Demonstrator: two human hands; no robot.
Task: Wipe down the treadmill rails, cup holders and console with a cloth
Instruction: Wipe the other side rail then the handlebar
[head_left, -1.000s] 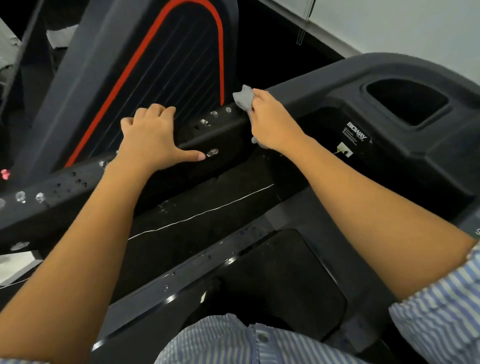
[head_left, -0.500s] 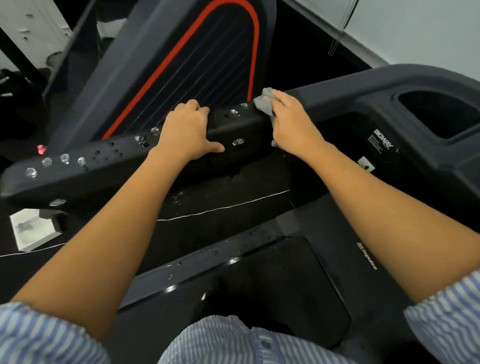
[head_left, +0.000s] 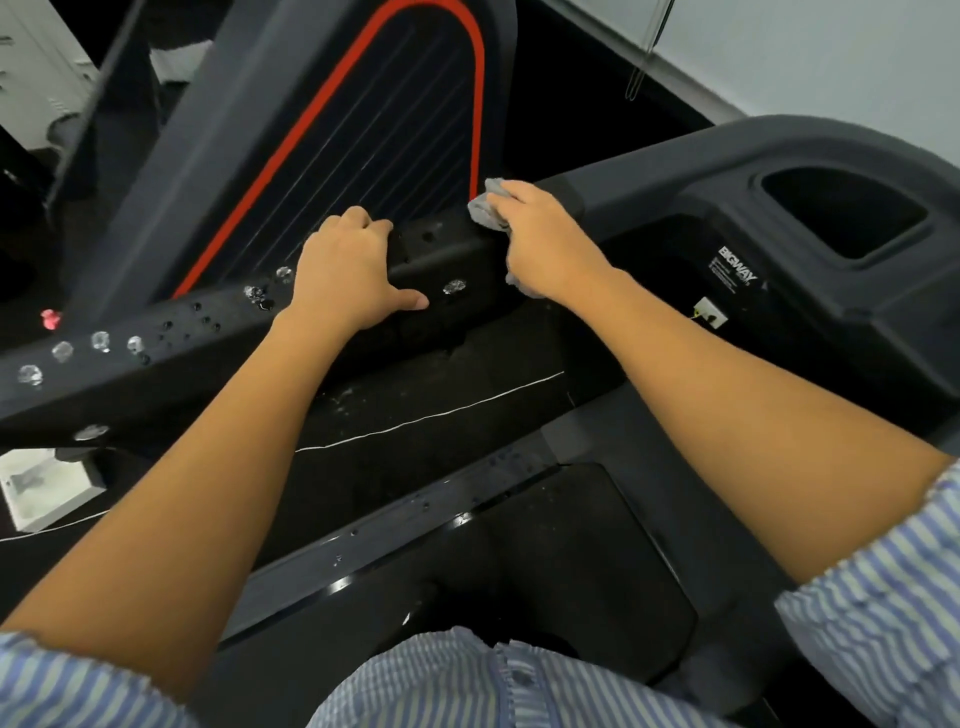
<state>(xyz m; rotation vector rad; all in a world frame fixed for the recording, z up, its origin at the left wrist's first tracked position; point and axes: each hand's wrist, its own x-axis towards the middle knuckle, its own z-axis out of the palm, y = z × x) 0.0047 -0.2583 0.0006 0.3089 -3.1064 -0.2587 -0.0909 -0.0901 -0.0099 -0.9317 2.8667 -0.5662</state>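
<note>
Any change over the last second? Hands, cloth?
Mainly the camera shifted, showing more of the bar leftward. The right hand with the cloth edged slightly toward the left hand. Nothing taken or let go: right hand still holds the cloth at the bar's right end, left hand still grips the bar.

The brand name BIGWAY (head_left: 736, 270) is printed in white capitals on the dark treadmill panel (head_left: 670, 260), just beside the cup holder (head_left: 841, 218), on the side nearer the person. Smaller white lines are set under the name, but they are too fine to be read. A little further from the cup holder, a small white sticker (head_left: 710, 313) bearing a yellow mark is fixed to the same panel. Its wording cannot be made out.
</note>
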